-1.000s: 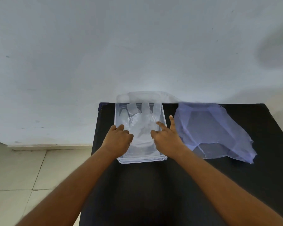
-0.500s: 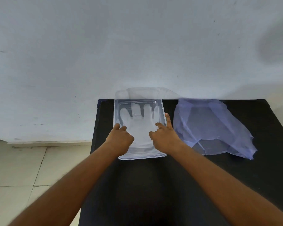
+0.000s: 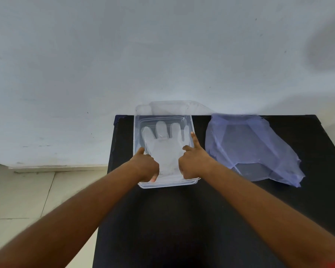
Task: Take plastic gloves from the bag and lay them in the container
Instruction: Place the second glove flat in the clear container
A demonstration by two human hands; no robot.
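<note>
Since a second ago the glove [image 3: 163, 146] has been spread flat inside the container [image 3: 136, 132]. Between the left hand [image 3: 146, 166] and right hand [image 3: 193, 163], each grip pinching its cuff, it lies; release seems next.

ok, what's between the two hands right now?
Head view: the clear plastic glove lies flat in the clear plastic container, between the left hand and right hand.

The near half of the desk [image 3: 182, 229] is crossed by both forearms. The container [image 3: 136, 132] is flanked closely by the bag [image 3: 249, 147]; bare desk is left between.
</note>
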